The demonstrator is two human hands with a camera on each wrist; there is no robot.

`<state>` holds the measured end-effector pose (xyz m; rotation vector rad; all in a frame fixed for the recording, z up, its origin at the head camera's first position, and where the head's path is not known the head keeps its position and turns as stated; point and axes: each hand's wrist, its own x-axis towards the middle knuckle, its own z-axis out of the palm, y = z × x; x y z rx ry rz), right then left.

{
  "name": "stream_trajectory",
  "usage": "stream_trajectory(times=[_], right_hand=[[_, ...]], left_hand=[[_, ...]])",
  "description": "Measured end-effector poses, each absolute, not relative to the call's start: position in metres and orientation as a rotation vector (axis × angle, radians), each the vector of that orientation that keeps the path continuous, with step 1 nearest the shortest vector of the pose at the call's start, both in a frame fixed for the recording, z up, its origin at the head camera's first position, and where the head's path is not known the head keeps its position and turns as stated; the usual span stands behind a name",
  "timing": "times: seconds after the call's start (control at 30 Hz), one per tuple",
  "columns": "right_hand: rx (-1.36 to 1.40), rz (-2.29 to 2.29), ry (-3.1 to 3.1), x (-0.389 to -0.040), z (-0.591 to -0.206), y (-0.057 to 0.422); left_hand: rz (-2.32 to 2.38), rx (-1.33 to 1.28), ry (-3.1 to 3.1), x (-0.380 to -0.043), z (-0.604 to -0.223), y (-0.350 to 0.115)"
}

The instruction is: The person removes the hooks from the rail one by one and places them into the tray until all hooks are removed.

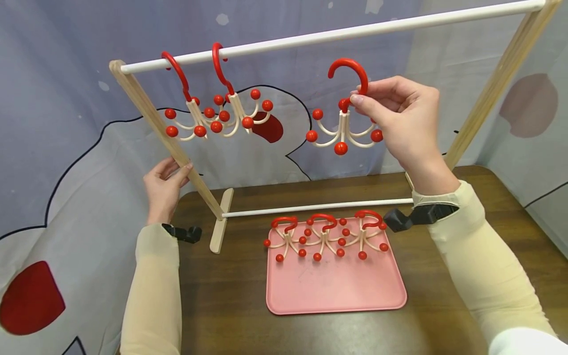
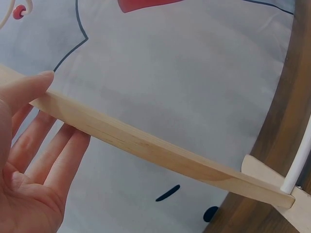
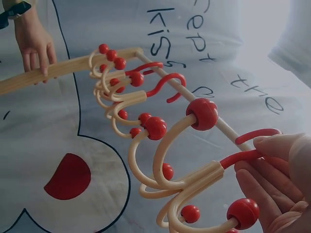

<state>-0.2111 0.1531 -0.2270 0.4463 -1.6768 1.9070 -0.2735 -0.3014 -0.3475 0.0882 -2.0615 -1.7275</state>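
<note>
My right hand (image 1: 406,116) pinches the red hook (image 1: 355,69) of a multi-arm hanger between thumb and fingers. Red balls tip the curved cream arms (image 1: 341,130) of this hanger, which hangs upright below the white rod (image 1: 337,35) in the head view. In the right wrist view its hook (image 3: 260,133) overlaps the rod; contact cannot be told. My left hand (image 1: 164,187) holds the rack's left wooden post (image 2: 131,133), thumb on one side and fingers on the other. Two similar hangers, a left one (image 1: 195,114) and another (image 1: 237,106), hang from the rod's left part.
A pink tray (image 1: 335,291) lies on the brown wooden table (image 1: 213,305), with three more hangers (image 1: 324,236) along its far side. The rack's lower white bar (image 1: 319,207) runs behind it. A patterned curtain (image 1: 111,182) stands behind the rack.
</note>
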Motion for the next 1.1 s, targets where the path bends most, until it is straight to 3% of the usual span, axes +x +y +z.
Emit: stream_trajectory(times=[1.1], right_hand=[[0.404,1.828,-1.984,-0.202,-0.323,0.151]], left_hand=[[-1.740,0.077,-2.030,-0.274,-0.349,-0.301]])
